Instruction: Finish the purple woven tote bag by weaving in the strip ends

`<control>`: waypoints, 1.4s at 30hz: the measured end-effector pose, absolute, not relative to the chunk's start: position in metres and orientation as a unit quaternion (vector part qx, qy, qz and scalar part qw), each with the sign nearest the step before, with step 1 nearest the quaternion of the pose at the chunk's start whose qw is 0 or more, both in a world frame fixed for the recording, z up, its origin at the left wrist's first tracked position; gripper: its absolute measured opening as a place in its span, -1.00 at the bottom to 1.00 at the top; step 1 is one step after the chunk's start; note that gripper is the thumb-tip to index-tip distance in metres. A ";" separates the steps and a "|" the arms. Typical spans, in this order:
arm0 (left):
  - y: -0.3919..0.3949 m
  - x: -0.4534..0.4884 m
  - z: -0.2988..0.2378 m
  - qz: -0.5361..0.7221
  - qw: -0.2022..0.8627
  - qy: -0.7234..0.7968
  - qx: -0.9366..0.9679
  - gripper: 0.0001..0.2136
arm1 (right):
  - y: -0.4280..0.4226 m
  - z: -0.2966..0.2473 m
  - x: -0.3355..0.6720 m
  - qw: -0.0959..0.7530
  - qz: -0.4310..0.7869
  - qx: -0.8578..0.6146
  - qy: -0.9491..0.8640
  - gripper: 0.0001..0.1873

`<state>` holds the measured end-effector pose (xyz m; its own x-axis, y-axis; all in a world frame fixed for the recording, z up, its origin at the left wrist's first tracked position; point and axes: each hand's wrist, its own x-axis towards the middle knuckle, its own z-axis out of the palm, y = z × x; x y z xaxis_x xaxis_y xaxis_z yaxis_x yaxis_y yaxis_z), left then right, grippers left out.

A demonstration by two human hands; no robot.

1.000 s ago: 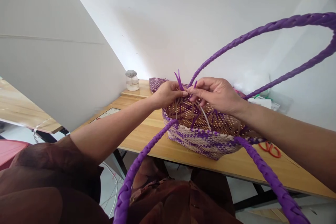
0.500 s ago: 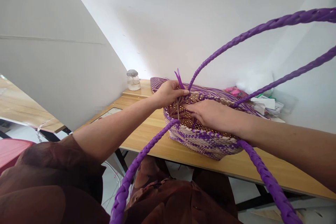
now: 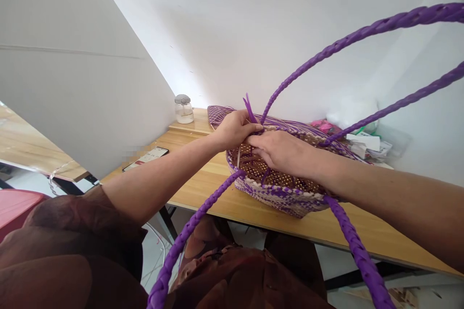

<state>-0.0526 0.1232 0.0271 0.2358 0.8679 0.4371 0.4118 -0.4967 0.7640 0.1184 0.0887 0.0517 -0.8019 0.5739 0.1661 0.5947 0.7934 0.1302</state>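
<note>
A woven basket (image 3: 279, 198) in purple and cream stands on the wooden table, its open top tilted toward me. One braided purple handle (image 3: 319, 53) arches up at the back; another braided handle (image 3: 203, 217) hangs down at the front. My left hand (image 3: 235, 129) is closed on the far left rim, near the back handle's base, where loose purple strip ends (image 3: 248, 106) stick up. Reaching across the opening, my right hand (image 3: 281, 152) has its fingers pressed together just inside that rim, close to my left thumb. What its fingertips pinch is hidden.
Behind the basket lies a woven piece with long loose strands (image 3: 217, 115). A lidded glass jar (image 3: 184, 110) stands at the back left by the wall. A phone (image 3: 147, 158) lies left of the basket. Papers and packaging (image 3: 366, 142) are piled at the right.
My right hand has risen from deeper inside the basket to the rim, closer to my left hand. The basket has tilted slightly, showing more of its inside. My left hand stays at the rim.
</note>
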 end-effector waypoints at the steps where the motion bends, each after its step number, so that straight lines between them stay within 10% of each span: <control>1: 0.123 -0.053 0.027 0.443 0.258 0.433 0.742 -0.78 | 0.087 0.053 0.120 0.077 -0.071 -0.317 -0.943 -0.79; 12: 0.124 -0.055 0.032 0.405 0.280 0.439 0.751 -0.73 | 0.095 0.062 0.143 0.317 0.088 -0.345 -0.879 -0.72; 27: 0.130 -0.052 0.034 0.392 0.424 0.423 0.698 -0.86 | 0.105 0.063 0.141 0.324 0.034 -0.316 -0.891 -0.74; 42: 0.127 -0.047 0.037 0.398 0.481 0.433 0.650 -0.93 | 0.113 0.057 0.139 0.159 -0.241 -0.225 -0.930 -0.74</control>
<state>-0.0471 0.1266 0.0370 0.3084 0.9460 0.1000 0.1803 -0.1614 0.9703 0.1394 0.1129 0.0566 -0.8480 0.3422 0.4047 0.4958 0.7820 0.3777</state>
